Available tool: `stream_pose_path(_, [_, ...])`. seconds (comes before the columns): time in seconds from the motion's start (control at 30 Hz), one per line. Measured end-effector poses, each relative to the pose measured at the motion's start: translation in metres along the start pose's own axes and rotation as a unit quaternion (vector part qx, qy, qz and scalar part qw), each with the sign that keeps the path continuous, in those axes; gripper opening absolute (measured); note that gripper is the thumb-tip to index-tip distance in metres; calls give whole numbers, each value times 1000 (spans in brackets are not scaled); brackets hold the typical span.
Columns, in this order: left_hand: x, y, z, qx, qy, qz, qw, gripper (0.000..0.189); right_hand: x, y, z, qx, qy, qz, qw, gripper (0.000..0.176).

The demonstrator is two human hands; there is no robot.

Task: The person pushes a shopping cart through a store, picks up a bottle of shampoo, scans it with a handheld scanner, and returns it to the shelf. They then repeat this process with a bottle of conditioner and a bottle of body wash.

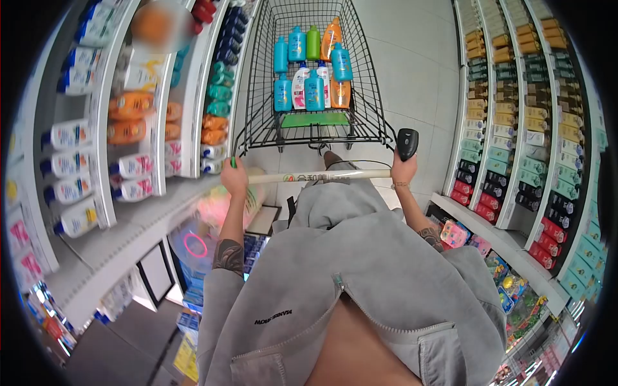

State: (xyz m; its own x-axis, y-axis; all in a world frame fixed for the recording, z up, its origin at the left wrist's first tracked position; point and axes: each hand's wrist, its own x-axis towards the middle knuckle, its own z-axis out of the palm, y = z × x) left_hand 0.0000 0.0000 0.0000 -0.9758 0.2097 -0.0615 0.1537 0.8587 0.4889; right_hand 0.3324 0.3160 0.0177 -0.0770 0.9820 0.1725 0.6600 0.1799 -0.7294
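Note:
My left hand (234, 177) is closed around the left end of the pale shopping cart handle (315, 176), where a small green piece shows at the fingers. My right hand (404, 170) grips the handle's right end. A black rounded device (407, 144) sticks up right at that hand's fingers. Ahead is the black wire shopping cart (370, 90), its basket holding upright bottles. Among them are several blue bottles (314, 91), a green bottle (313, 43), orange bottles (331, 38) and white-and-pink bottles (300, 87). A green panel (315, 119) lies at the basket's near end.
Shelves on the left carry white bottles (69, 135), orange bottles (132, 104) and teal bottles (219, 91). On the right, shelves (492, 128) hold rows of small boxed or tubed goods. Pale floor tiles (418, 71) run beside the cart. Colourful packages (454, 233) hang low at the right.

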Motion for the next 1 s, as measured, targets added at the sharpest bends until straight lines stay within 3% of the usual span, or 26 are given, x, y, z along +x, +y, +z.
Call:
stream_pose_path(0.07, [3, -10, -10, 12, 3, -27, 1000, 31, -16, -7, 6, -15, 1, 0, 1000, 30])
stream_pose_path(0.1, [45, 60, 35, -23, 1, -15, 1000, 31, 74, -21, 13, -21, 31, -21, 999, 30])
stream_pose_path(0.47, [158, 111, 50, -49, -84, 0, 995, 32, 162, -69, 77, -69, -7, 27, 997, 29])
stream_pose_path(1.0, [301, 253, 95, -29, -40, 12, 999, 31, 348, -121, 164, -63, 9, 21, 998, 32])
